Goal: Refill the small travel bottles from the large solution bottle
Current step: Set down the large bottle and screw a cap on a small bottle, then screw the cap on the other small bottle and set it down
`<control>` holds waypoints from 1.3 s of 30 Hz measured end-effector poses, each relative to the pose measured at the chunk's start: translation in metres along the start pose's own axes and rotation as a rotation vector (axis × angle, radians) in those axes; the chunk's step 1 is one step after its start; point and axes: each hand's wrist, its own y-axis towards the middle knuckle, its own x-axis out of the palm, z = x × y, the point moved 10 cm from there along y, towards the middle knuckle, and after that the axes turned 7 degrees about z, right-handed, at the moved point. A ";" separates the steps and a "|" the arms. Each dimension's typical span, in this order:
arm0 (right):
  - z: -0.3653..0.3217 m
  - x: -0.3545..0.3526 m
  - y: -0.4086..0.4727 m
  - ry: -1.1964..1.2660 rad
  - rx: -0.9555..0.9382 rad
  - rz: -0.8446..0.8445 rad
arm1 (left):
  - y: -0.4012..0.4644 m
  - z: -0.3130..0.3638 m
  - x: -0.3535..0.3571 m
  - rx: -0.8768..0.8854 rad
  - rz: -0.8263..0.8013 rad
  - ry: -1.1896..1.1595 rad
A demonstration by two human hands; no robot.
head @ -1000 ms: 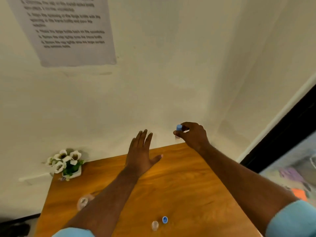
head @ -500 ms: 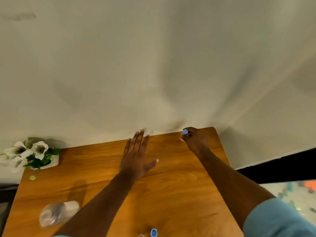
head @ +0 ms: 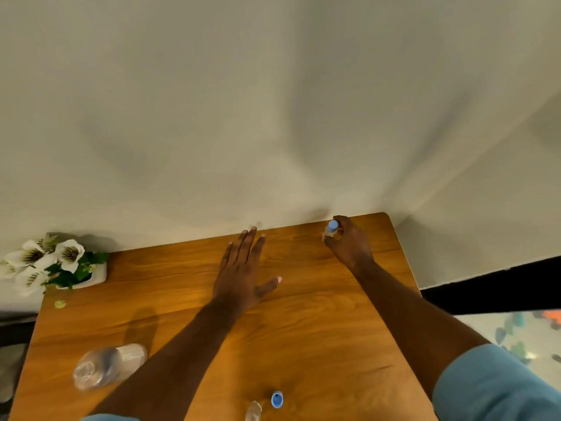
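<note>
Where the wooden table meets the near edge, an uncapped small bottle stands beside a loose blue cap; the large clear bottle sits near-left. Mid-table, the left hand lies flat, fingers spread. At the far right corner, the right hand pinches a blue-capped travel bottle.

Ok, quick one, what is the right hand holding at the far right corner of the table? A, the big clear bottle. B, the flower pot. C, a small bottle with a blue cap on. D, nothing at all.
C: the right hand curls its fingers round a small bottle with a blue cap near the table's far right corner.
</note>
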 end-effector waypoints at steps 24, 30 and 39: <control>0.012 0.107 -0.286 -0.248 -0.214 -0.481 | -0.230 -0.015 0.028 -0.077 -0.306 -0.427; 0.004 0.116 -0.302 -0.285 -0.285 -0.486 | -0.247 -0.001 0.045 -0.065 -0.255 -0.500; 0.002 0.113 -0.306 -0.332 -0.286 -0.356 | -0.241 0.003 0.053 -0.169 -0.203 -0.564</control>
